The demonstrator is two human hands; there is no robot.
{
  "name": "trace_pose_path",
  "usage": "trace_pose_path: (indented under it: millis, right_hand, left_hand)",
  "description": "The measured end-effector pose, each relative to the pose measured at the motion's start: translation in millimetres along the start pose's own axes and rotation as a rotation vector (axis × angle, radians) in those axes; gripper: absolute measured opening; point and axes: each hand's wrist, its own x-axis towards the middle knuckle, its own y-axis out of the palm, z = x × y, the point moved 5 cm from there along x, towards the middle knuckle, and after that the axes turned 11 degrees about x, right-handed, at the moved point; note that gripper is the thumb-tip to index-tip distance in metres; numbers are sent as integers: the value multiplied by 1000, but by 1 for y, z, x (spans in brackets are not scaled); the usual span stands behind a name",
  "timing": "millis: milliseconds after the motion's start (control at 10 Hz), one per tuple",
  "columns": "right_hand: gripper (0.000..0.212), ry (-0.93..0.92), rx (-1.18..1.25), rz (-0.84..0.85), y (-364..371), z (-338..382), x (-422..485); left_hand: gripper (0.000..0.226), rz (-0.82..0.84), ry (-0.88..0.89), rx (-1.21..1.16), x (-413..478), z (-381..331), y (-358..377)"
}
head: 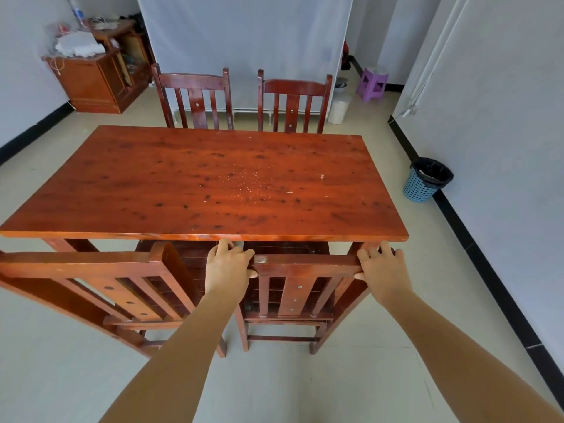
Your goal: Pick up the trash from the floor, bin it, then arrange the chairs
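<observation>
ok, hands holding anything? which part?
Both grip the near right chair by its top back rail: left hand at its left end, right hand at its right end.

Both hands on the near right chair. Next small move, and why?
Probably let go and shift to the near left chair, which stands skewed. The left hand and right hand grip the near right chair, already tucked under the table.
</observation>
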Motion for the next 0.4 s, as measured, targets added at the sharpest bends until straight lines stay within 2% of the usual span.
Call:
trace_pose_path:
  millis: [200, 400]
  right_hand:
    - [37, -20, 56, 6, -1, 3, -7]
    - [38, 7, 162, -38, 2, 6, -12]
  left_hand:
    - [36, 102, -74, 14, -16, -1, -1]
    - [40, 38, -85, -10, -29, 1, -1]
